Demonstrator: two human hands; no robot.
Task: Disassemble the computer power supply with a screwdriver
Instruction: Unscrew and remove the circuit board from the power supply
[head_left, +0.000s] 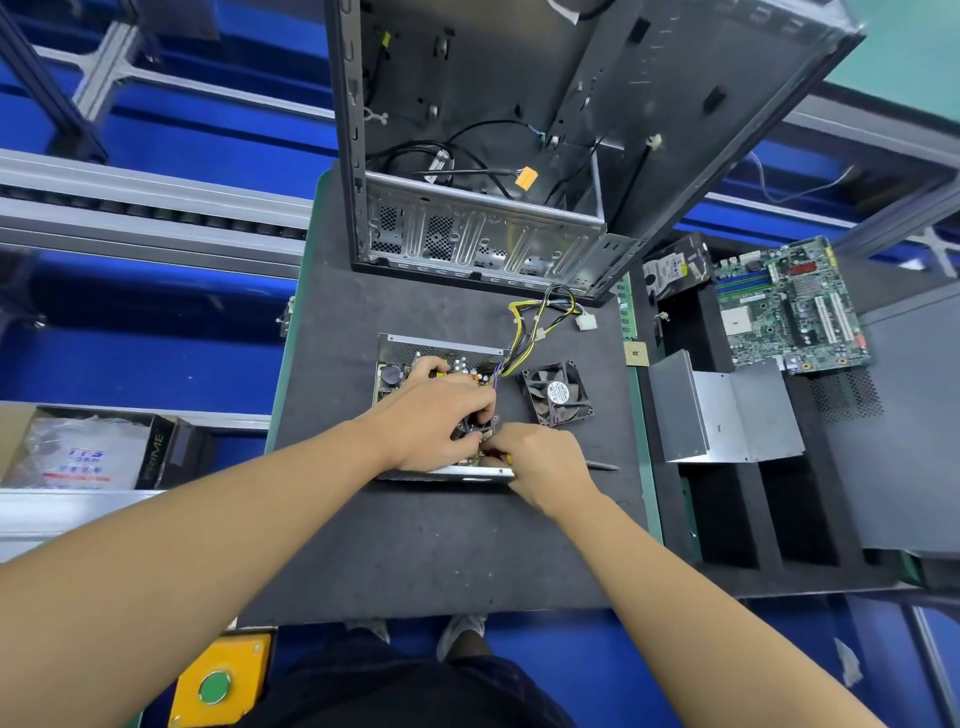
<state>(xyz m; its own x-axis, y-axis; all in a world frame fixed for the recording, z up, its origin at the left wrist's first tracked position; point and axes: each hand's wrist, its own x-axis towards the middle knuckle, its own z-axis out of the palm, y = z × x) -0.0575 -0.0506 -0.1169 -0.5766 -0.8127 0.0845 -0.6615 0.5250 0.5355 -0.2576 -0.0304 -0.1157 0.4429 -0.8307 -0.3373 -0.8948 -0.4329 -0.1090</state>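
Power supply (436, 347) lay open on mat (415, 545), fan (557, 393) just beside. Left hand (436, 410) curled round dark part inside it. Right hand (540, 462) curled at same spot; grip couldn't be told. Shell probably stiff and heavy, board fragile: best held by metal edges.

Bright, even overhead light casts only soft shadows on the table (415, 545), while wide-angle distortion bends the edges and faint blur softens the corners.
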